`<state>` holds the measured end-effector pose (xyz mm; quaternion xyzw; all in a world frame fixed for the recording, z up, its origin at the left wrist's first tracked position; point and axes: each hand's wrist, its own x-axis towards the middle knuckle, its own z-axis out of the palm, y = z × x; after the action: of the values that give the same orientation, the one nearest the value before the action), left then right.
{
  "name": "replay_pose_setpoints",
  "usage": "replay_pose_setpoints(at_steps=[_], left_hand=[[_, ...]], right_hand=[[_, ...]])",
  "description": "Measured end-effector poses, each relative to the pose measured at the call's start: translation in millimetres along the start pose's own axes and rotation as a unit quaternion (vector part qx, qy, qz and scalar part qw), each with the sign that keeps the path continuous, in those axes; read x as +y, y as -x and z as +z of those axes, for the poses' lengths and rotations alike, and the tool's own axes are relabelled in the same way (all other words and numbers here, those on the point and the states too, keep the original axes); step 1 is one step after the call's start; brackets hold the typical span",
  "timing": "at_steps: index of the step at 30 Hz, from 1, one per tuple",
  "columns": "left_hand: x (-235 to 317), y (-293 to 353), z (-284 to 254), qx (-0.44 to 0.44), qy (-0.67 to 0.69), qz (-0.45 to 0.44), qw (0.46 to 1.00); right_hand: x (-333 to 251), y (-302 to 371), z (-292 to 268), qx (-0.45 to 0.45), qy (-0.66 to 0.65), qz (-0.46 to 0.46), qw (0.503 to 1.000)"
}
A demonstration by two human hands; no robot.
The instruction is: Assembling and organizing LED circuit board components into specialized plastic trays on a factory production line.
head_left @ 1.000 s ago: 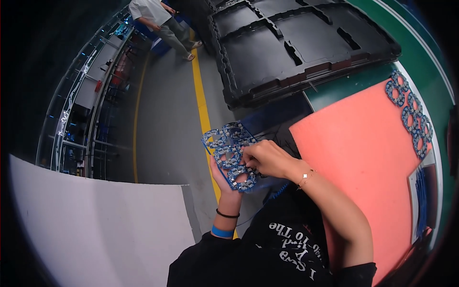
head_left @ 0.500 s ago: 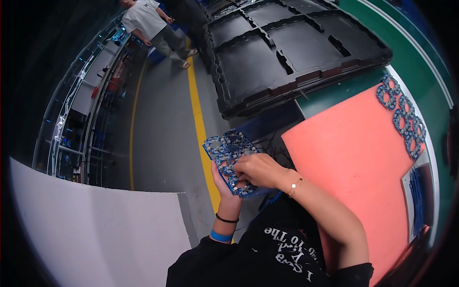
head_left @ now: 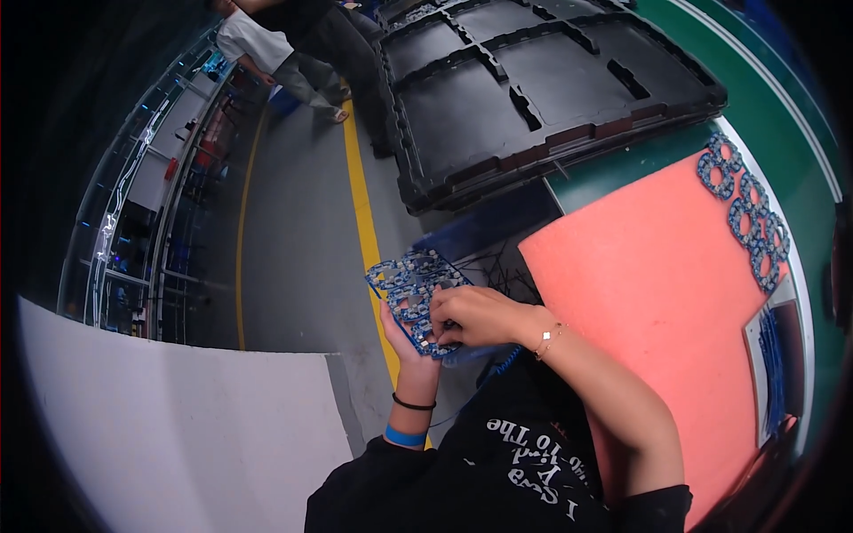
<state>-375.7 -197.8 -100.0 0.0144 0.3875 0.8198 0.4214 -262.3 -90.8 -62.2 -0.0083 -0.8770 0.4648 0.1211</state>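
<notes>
A blue circuit board panel (head_left: 408, 282) with several ring-shaped boards, each with a round hole, is held up over the aisle in front of me. My left hand (head_left: 402, 336) grips it from below and the left side, its fingers mostly hidden under the panel. My right hand (head_left: 474, 315) lies over the panel's right, near part, fingers curled and pressed together on one of the rings. Its fingertips are partly hidden. Several loose ring-shaped circuit boards (head_left: 746, 226) lie along the right edge of a pink foam mat (head_left: 640, 302).
Stacked black plastic trays (head_left: 569, 98) stand on the green tabletop (head_left: 613, 173) beyond the mat. A white surface (head_left: 195, 426) is at lower left. On the grey floor (head_left: 298, 240), two people stand at the far end of the aisle, one in a white shirt (head_left: 255, 42).
The panel and both my hands have shifted slightly left. My right fingers have curled further over the near ring. A second person in dark clothes shows more at the back.
</notes>
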Motion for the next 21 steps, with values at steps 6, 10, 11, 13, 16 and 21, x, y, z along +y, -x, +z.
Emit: replay_pose_setpoints(at_steps=[6,10,11,13,16,21], left_hand=[[-0.1,-2.5,0.3,-0.012,0.026,-0.017,0.999],[1.5,-0.6,1.3,-0.054,0.051,-0.039,0.997],[1.6,-0.8,3.9,-0.051,0.032,-0.019,0.998],[4.4,3.3,12.7,-0.023,0.033,-0.021,0.999],[4.4,-1.1,-2.9,-0.106,0.06,-0.044,0.992],[-1.6,3.3,16.2,0.004,0.0,-0.016,1.0]], right_hand=[[3.2,-4.2,0.6,0.009,-0.023,0.02,0.999],[9.2,-4.4,-1.8,0.055,-0.057,0.029,0.996],[7.9,-4.8,-2.3,0.071,-0.051,0.024,0.996],[2.5,-4.9,-1.0,0.098,-0.052,0.019,0.994],[-0.6,-7.0,2.0,0.091,-0.075,-0.019,0.993],[-5.8,-5.6,4.8,0.06,-0.046,-0.028,0.997]])
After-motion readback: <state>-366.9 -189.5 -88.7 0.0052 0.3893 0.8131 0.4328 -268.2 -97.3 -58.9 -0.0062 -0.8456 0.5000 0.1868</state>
